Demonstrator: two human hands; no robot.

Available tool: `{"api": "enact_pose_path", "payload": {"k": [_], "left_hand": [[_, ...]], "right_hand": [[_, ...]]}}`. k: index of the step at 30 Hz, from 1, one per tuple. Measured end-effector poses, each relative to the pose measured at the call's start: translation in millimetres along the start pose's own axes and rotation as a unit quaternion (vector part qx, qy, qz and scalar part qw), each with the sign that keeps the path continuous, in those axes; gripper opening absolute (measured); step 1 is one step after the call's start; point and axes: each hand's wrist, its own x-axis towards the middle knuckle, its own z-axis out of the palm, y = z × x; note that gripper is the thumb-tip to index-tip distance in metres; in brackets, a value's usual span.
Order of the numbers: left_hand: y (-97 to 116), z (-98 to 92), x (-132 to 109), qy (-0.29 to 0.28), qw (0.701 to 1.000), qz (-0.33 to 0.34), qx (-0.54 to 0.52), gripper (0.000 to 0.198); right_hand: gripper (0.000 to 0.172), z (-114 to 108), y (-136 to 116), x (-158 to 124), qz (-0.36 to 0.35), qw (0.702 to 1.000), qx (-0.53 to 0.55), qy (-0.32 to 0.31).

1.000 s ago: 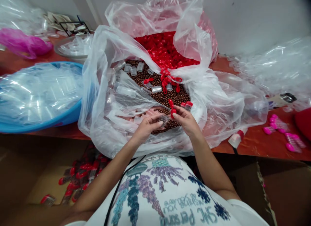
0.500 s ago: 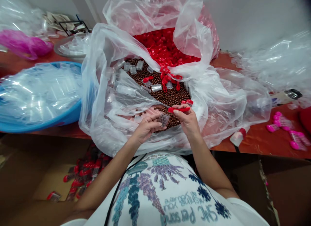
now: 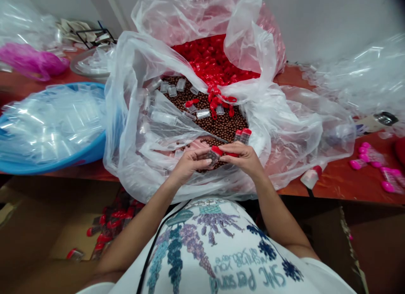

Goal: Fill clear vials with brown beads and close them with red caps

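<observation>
Clear plastic vial, small, filled with brown beads, is held between both hands just above the near edge of the bead heap. Grip: the left hand pinches the vial body between thumb and fingertips. The right hand is clenched on a small red plastic cap, which touches the vial's upper end; seating of the cap cannot be told. Just behind the right hand, two red-capped filled vials stand in the round brown beads inside a large crumpled clear plastic bag. Farther back lies a heap of loose red caps. Left of the bag: a blue plastic basin holding clear film. Right, on the red-brown desk: pink-capped vials. Below left, a cardboard box holds capped vials.
</observation>
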Motion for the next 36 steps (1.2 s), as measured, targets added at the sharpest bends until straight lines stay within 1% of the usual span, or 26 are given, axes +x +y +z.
{"api": "enact_pose_path", "payload": {"k": [2,4,6,7,9,11,13,16,18,20,23,26,27,29,30,31,32,33,34,35,36], "left_hand": [[-1,1.4,1,-0.001,1.000,-0.006,-0.012,0.051],[-2,3.4,2,0.000,1.000,-0.002,-0.030,0.052],[-4,5.6,3,0.006,0.999,0.015,-0.039,0.052],[-5,6.6,3,0.014,0.999,0.024,-0.039,0.052],[-6,8.8,5,0.034,0.998,0.035,-0.038,0.047],[-7,11.2,7,0.059,0.996,0.038,-0.050,0.043],[-9,13.8,10,0.074,0.994,0.035,-0.076,0.046],[-12,16.9,15,0.073,0.991,-0.011,-0.109,0.053],[-16,18.1,18,0.070,0.990,-0.043,-0.111,0.054],[-20,18.8,21,0.080,0.990,-0.045,-0.111,0.047],[-23,20.3,24,0.107,0.986,-0.021,-0.124,0.033],[-21,22.2,23,0.112,0.984,-0.017,-0.138,0.031],[-19,22.6,22,0.109,0.983,-0.021,-0.143,0.032],[-13,22.3,18,0.102,0.982,-0.028,-0.157,0.036],[-9,21.5,16,0.103,0.981,-0.027,-0.163,0.037],[-5,20.3,14,0.107,0.980,-0.024,-0.168,0.039],[-2,18.5,12,0.112,0.979,-0.021,-0.171,0.040],[1,16.5,10,0.117,0.978,-0.018,-0.172,0.040],[4,14.3,8,0.121,0.977,-0.016,-0.173,0.041],[6,12.0,7,0.123,0.977,-0.014,-0.172,0.042],[7,9.8,6,0.121,0.978,-0.013,-0.170,0.042]], "right_hand": [[0.034,0,-2,-2,-0.037,0.997,-0.073,-0.016],[0.052,5,-5,-4,-0.063,0.985,-0.161,-0.029],[0.069,11,-7,-6,-0.069,0.968,-0.239,-0.040],[0.071,15,-6,-7,-0.068,0.960,-0.268,-0.042],[0.064,22,-4,-10,-0.067,0.952,-0.296,-0.035],[0.057,27,-1,-12,-0.079,0.953,-0.291,-0.022],[0.058,31,2,-13,-0.099,0.957,-0.274,-0.010],[0.065,34,4,-12,-0.124,0.956,-0.266,-0.016],[0.066,36,6,-11,-0.135,0.954,-0.268,-0.020],[0.064,37,7,-10,-0.147,0.952,-0.269,-0.014],[0.060,39,9,-9,-0.157,0.951,-0.267,-0.010],[0.059,38,6,-8,-0.151,0.953,-0.259,-0.029],[0.062,36,5,-7,-0.147,0.955,-0.253,-0.042],[0.077,30,4,-6,-0.129,0.962,-0.233,-0.060],[0.083,26,5,-5,-0.109,0.967,-0.222,-0.058],[0.081,22,8,-5,-0.083,0.971,-0.217,-0.049],[0.072,18,11,-4,-0.051,0.972,-0.226,-0.035],[0.057,16,14,-4,-0.021,0.967,-0.254,-0.027],[0.042,14,18,-5,0.004,0.955,-0.297,-0.031],[0.033,13,22,-5,0.017,0.936,-0.347,-0.049],[0.028,14,25,-6,0.021,0.914,-0.397,-0.076]]}}
